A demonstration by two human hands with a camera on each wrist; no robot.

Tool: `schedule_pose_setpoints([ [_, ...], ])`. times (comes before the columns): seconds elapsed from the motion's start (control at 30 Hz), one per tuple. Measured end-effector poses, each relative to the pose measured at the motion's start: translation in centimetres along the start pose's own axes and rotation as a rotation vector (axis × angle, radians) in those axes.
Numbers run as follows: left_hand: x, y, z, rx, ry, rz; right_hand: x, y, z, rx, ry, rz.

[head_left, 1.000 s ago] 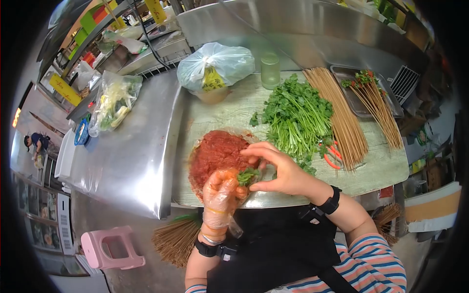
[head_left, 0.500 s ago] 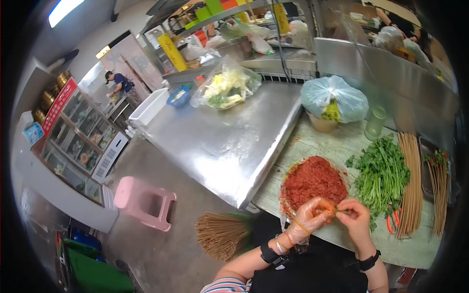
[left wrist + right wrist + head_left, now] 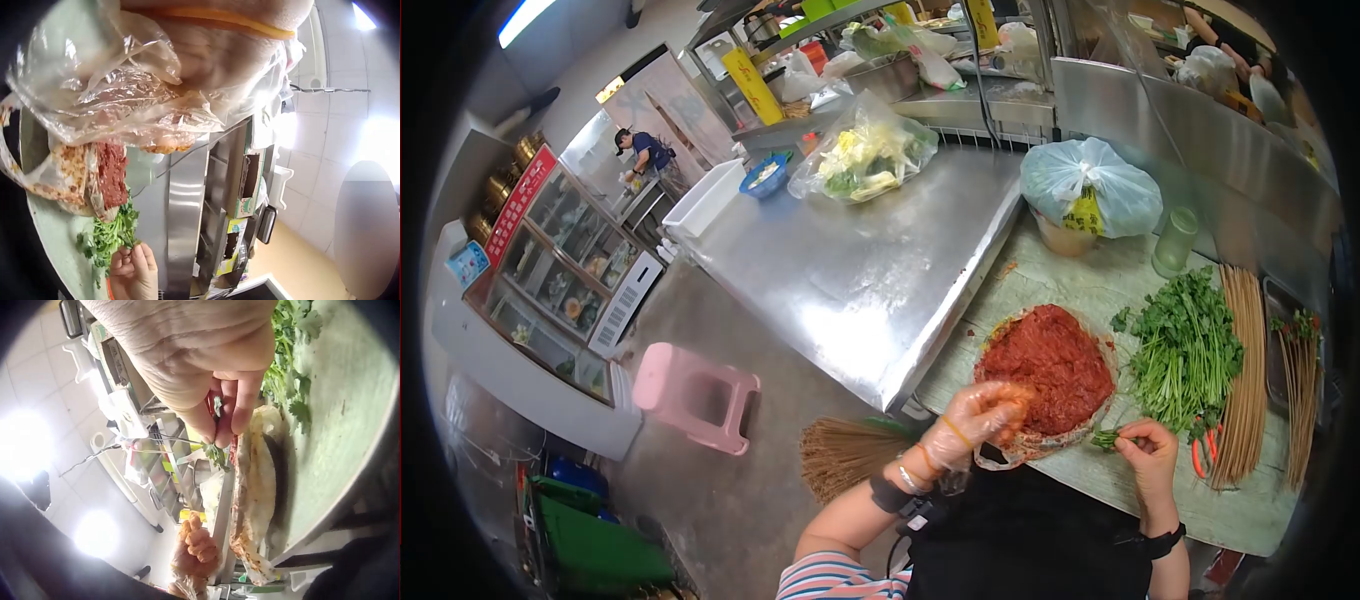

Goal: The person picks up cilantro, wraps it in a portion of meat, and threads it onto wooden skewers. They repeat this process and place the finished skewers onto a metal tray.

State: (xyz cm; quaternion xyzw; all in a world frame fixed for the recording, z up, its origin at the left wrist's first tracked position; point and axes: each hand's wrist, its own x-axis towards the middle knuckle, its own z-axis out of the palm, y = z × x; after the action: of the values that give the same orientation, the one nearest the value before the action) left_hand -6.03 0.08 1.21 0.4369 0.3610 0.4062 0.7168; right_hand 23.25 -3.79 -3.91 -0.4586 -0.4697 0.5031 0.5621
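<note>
Red minced meat [image 3: 1048, 365] lies heaped in a plastic-lined container at the table's front. My left hand [image 3: 975, 425], in a clear plastic glove with a yellow band, is over the container's left edge, fingers curled and smeared orange; in the right wrist view the curled fingers of the left hand [image 3: 197, 550] show nothing held. My bare right hand [image 3: 1150, 458] pinches a small green sprig [image 3: 1106, 438] between thumb and fingertips, right of the meat. The sprig [image 3: 215, 456] also shows in the right wrist view. A pile of leafy greens [image 3: 1185, 350] lies beyond the right hand.
Wooden skewers [image 3: 1245, 380], orange-handled scissors [image 3: 1205, 450] and a tray with tipped skewers [image 3: 1298, 390] are at the right. Behind the meat stand a bagged tub [image 3: 1090, 190] and a green glass [image 3: 1175, 242]. A steel counter [image 3: 850, 270] adjoins on the left; a pink stool [image 3: 695, 395] is on the floor.
The head view has swung left. The hands, close together at the meat's front before, have parted: the left moved left, the right holds the sprig away to the right.
</note>
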Motion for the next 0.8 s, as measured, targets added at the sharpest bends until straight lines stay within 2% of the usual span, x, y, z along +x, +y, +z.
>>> schedule_pose_setpoints([
  [0.07, -0.8, 0.7, -0.9, 0.106, -0.013, 0.032, -0.1, 1.1, -0.6, -0.081, 0.002, 0.029],
  [0.13, -1.4, 2.3, -0.5, 0.322, 0.082, 0.0, -0.8, 1.4, -1.7, -0.216, 0.042, 0.11],
  [0.2, -1.5, 3.1, -2.2, 0.271, -0.037, -0.034, -0.8, 1.6, -2.1, -0.243, 0.027, 0.063],
  [0.27, -1.5, 5.0, -2.1, 0.308, -0.059, -0.124, -1.0, 2.6, -2.5, -0.093, -0.002, 0.012],
  [0.37, -1.1, 6.4, -1.1, 0.455, -0.016, -0.113, -1.5, 3.7, -2.6, -0.009, 0.006, 0.021],
  [0.47, 1.6, 4.1, -2.5, 0.897, 0.014, 0.298, -1.8, 4.0, -2.9, -0.014, -0.005, 0.022],
  [0.5, 2.6, 3.6, -2.1, 0.934, 0.064, 0.307, -1.8, 4.0, -2.8, 0.002, -0.001, 0.024],
  [0.63, 5.1, 0.9, -0.5, 1.316, -0.104, 0.454, -1.8, 3.9, -2.9, 0.005, -0.008, 0.037],
  [0.67, 5.1, 0.6, 0.2, 1.417, -0.091, 0.464, -1.9, 3.9, -3.0, -0.001, -0.018, 0.035],
  [0.8, 5.3, -0.1, 1.0, 1.528, -0.064, 0.498, -1.8, 4.0, -3.0, -0.019, -0.036, 0.029],
])
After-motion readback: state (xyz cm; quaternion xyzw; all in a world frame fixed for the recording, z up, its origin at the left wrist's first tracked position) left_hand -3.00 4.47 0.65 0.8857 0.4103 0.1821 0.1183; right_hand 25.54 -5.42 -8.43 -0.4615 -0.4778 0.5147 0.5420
